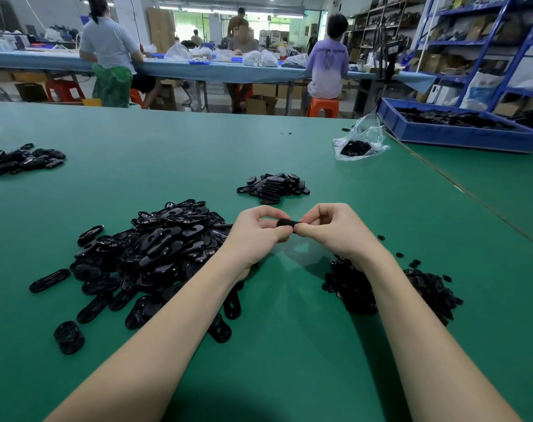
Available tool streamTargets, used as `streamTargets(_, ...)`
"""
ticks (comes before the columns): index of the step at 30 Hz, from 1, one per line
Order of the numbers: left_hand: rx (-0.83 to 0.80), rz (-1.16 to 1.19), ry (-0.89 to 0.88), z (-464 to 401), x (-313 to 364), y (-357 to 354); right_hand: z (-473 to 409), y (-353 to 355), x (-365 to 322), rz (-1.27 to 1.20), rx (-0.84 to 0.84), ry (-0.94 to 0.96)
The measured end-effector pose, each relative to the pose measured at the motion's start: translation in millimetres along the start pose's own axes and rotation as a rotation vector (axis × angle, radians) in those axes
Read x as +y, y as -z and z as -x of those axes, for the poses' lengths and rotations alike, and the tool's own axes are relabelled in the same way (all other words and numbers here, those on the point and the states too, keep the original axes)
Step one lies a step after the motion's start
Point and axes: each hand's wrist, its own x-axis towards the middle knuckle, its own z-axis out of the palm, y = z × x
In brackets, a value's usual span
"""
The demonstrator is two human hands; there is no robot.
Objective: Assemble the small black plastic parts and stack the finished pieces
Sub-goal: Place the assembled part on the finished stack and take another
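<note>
Just above the green table point(289, 345), from the head view (the only view going), both hands are working one small black part point(287, 223) between them. The left hand point(256, 231) is curling its fingers and thumb round the part's left end, and the right hand point(329, 228) is pinching the right end, knuckles bent tight. Only a short dark strip is showing between the fingertips, so I can't tell whether two halves are already snapped together or are only being lined up.

Progress-wise, I'm guessing it's early-to-middle. Just left of the hands, the big heap of oval shells point(155, 254) is sitting there looking loose and jumbled, so plenty seems left to do. Under the right forearm, a second heap of smaller bits point(411, 287) is spreading out, probably the inserts. Just beyond the hands, a smaller, neater cluster point(274, 184) is looking like the finished pieces, and it's much smaller than the raw heap. Far left of the hands another little pile point(24, 159) is lying by the table edge, and I can't say which kind it is. Well beyond the hands to the right, a plastic bag point(361, 141) and a blue bin point(454, 129) are holding more black parts.
</note>
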Motion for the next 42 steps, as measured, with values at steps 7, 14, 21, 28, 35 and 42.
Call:
streamTargets(7,0.111,-0.050,-0.004,0.3,-4.3,-6.5,2.4,-2.0,-4.1,0.148,0.074,0.035)
streamTargets(14,0.043,-0.155,-0.212,0.4,1.9,1.4,1.6,2.7,-8.8,-0.031,0.051,0.067)
streamTargets(21,0.010,-0.560,-0.441,0.2,-3.8,13.9,4.0,10.9,-3.0,-0.041,-0.076,-0.043)
streamTargets(28,0.140,-0.686,-0.417,-20.4,-1.3,25.9,3.7,12.4,-0.8,0.081,-0.152,-0.092)
streamTargets(35,0.221,-0.666,-0.352,-82.2,23.8,16.7,0.5,10.2,1.7,0.133,-0.172,-0.075)
streamTargets(42,0.239,-0.903,-0.252,-138.0,51.6,-0.3,-3.0,10.1,4.2,0.142,-0.233,-0.070)
